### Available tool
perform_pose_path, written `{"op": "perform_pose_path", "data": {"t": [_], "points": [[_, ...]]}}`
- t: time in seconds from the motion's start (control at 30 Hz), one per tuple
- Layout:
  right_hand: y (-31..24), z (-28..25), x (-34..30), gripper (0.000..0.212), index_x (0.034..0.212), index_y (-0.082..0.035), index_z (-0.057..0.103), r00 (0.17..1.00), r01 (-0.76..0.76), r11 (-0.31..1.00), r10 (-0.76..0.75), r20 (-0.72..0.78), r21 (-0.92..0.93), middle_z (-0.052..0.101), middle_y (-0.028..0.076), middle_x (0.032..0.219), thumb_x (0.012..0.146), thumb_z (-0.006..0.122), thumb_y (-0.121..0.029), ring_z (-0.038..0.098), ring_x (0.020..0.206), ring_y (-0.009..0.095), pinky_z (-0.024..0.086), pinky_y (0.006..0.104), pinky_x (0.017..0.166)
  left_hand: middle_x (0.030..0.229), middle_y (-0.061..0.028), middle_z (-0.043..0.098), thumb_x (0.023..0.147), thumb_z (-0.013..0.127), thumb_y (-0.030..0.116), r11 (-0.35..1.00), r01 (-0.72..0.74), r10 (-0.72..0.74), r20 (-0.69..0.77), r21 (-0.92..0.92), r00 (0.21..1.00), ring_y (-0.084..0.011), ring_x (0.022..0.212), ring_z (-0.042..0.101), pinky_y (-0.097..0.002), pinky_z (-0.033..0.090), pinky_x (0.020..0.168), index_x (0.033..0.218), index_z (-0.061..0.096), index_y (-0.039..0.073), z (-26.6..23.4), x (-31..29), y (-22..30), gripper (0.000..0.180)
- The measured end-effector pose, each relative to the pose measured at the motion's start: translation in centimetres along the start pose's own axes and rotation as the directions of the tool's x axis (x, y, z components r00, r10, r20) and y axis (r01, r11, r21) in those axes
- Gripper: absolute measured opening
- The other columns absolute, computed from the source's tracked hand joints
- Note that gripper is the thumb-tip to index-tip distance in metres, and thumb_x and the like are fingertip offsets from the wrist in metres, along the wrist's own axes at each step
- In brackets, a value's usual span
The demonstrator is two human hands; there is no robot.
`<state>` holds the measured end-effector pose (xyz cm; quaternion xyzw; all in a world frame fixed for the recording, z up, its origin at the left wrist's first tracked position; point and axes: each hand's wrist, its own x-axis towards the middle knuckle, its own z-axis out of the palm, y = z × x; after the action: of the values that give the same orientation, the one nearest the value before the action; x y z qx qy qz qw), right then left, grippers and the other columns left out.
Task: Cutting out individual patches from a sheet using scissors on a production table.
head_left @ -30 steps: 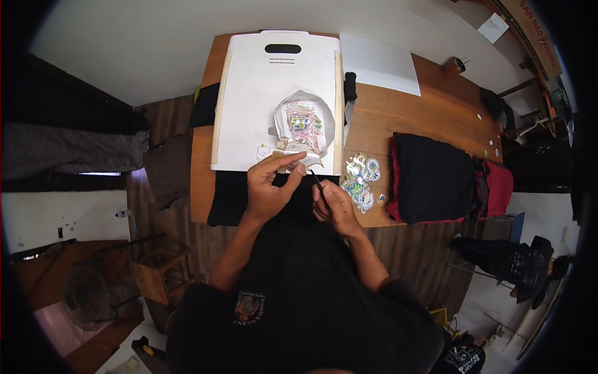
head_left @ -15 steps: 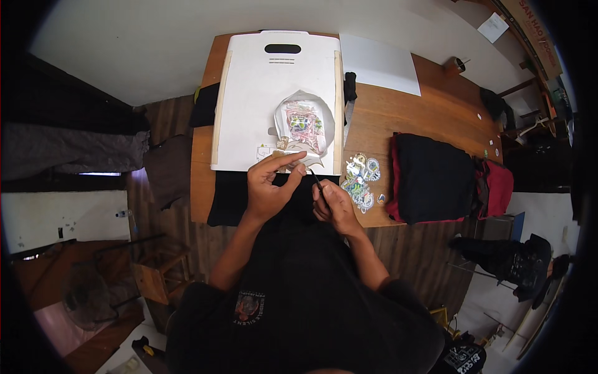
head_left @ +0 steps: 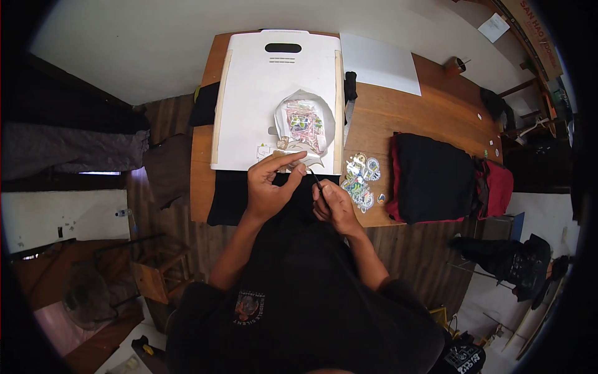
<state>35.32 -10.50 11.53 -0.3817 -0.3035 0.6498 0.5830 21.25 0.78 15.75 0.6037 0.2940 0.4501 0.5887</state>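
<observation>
Over the near edge of a white board, my left hand has thumb and fingertips brought together at a pale printed piece, which looks like a sticker sheet. It is partly hidden by the fingers. A slim dark tool with a thin tip is gripped in my right hand, its tip close to my left thumb. The tool's exact kind is too small to make out. Just beyond my hands, a crumpled white holder on the board contains printed sheets in red and green.
Right of the board, a heap of cut-out stickers lies on the wooden table. Farther right is folded black and red cloth. A white sheet and a brown cup are at the back. Black fabric lies under the board.
</observation>
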Motion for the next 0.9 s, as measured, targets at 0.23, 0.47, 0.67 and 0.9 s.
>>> {"op": "perform_pose_path", "data": {"t": [0.23, 0.47, 0.67, 0.9], "points": [[-0.11, -0.03, 0.04, 0.037, 0.096, -0.003, 0.050, 1.000, -0.009, 1.000, 0.009, -0.005, -0.007, 0.030, -0.005, 0.057, 0.105, 0.039, -0.037, 0.025, 0.045, 0.004, 0.023, 0.0214, 0.044, 0.091, -0.0095, 0.068, 0.084, 0.067, -0.007, 1.000, -0.015, 0.015, 0.007, 0.027, 1.000, -0.0111, 0.081, 0.066, -0.0214, 0.050, 0.074, 0.109, 0.069, -0.004, -0.06, 0.11, -0.05, 0.025], [0.13, -0.17, -0.01, 0.036, 0.096, -0.003, 0.049, 1.000, -0.011, 1.000, 0.011, -0.005, 0.000, 0.030, -0.005, 0.057, 0.105, 0.039, -0.036, 0.025, 0.045, 0.004, 0.023, 0.0213, 0.044, 0.090, -0.0090, 0.067, 0.084, 0.067, -0.007, 0.999, -0.014, 0.013, 0.010, 0.033, 1.000, -0.0108, 0.080, 0.065, -0.0210, 0.050, 0.074, 0.109, 0.069, -0.004, -0.07, 0.13, -0.09, 0.025], [-0.02, -0.13, 0.04, 0.035, 0.096, -0.003, 0.049, 1.000, -0.010, 1.000, 0.010, 0.002, 0.000, 0.030, -0.005, 0.057, 0.105, 0.038, -0.035, 0.025, 0.046, 0.004, 0.023, 0.0213, 0.044, 0.090, -0.0089, 0.067, 0.084, 0.067, -0.007, 1.000, -0.006, 0.006, 0.004, 0.027, 1.000, -0.0106, 0.081, 0.065, -0.0210, 0.050, 0.074, 0.109, 0.069, -0.004, -0.03, 0.16, -0.12, 0.025], [-0.04, -0.10, 0.00, 0.035, 0.096, -0.003, 0.049, 1.000, -0.014, 1.000, 0.014, -0.004, 0.003, 0.031, -0.005, 0.058, 0.106, 0.037, -0.035, 0.025, 0.046, 0.004, 0.023, 0.0214, 0.044, 0.092, -0.0095, 0.067, 0.085, 0.067, -0.007, 1.000, -0.001, 0.001, 0.007, 0.005, 1.000, -0.0111, 0.082, 0.065, -0.0213, 0.051, 0.074, 0.109, 0.069, -0.005, 0.05, 0.17, -0.12, 0.025]]}}
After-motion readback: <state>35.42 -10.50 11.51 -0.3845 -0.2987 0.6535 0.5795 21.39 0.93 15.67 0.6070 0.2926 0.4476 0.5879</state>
